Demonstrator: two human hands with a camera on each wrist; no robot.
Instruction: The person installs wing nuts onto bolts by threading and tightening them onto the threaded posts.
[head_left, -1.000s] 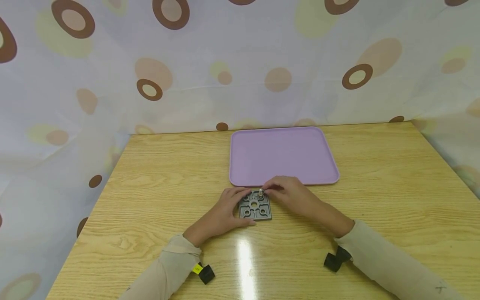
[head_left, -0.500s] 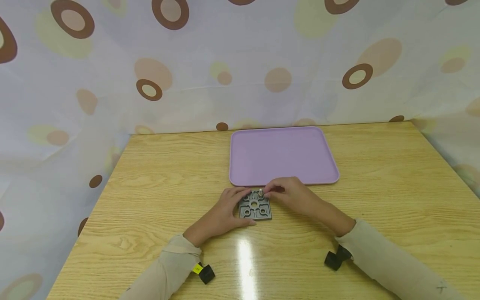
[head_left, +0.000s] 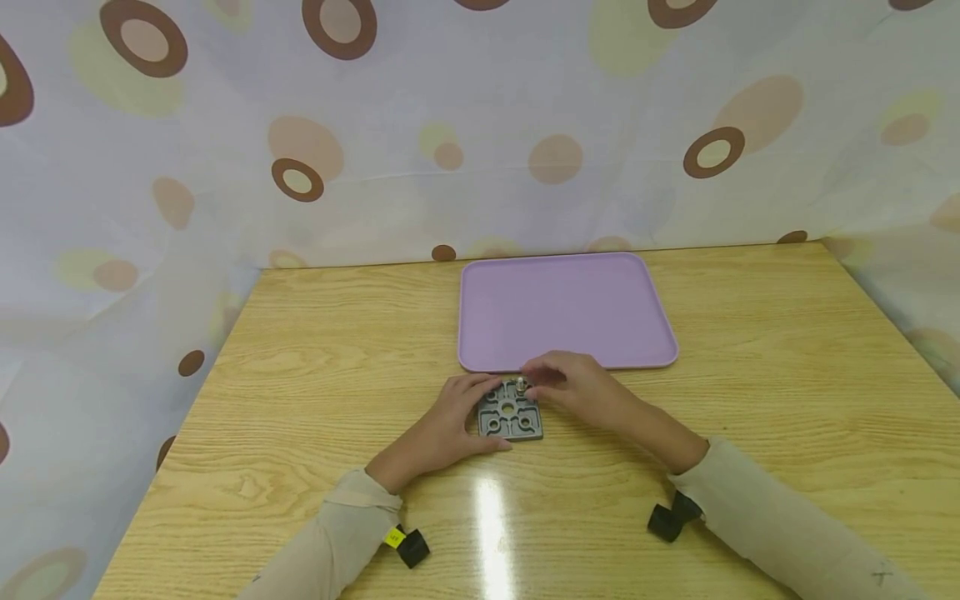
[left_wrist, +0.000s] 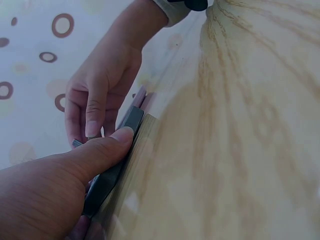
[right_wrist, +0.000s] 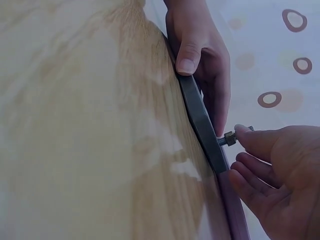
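A square grey metal plate [head_left: 508, 409] with ribs and round holes lies on the wooden table. My left hand [head_left: 453, 421] grips its left side, thumb along the near edge and fingers at the far edge. A threaded bolt [head_left: 521, 382] stands up from the plate's far right corner hole. In the right wrist view a brass-toned nut [right_wrist: 230, 138] sits partway along that bolt, with a gap between it and the plate. My right hand [head_left: 573, 385] has its thumb and index finger about the nut, the thumb tip right at it; the index fingertip is partly hidden.
A purple tray [head_left: 566, 312] lies just beyond the plate, its near rim close behind both hands. The wooden table [head_left: 337, 350] extends to both sides. A patterned cloth [head_left: 480, 183] hangs behind the table.
My right thumb and index finger have spread slightly and shifted left about the bolt. The left hand and the plate have stayed in place.
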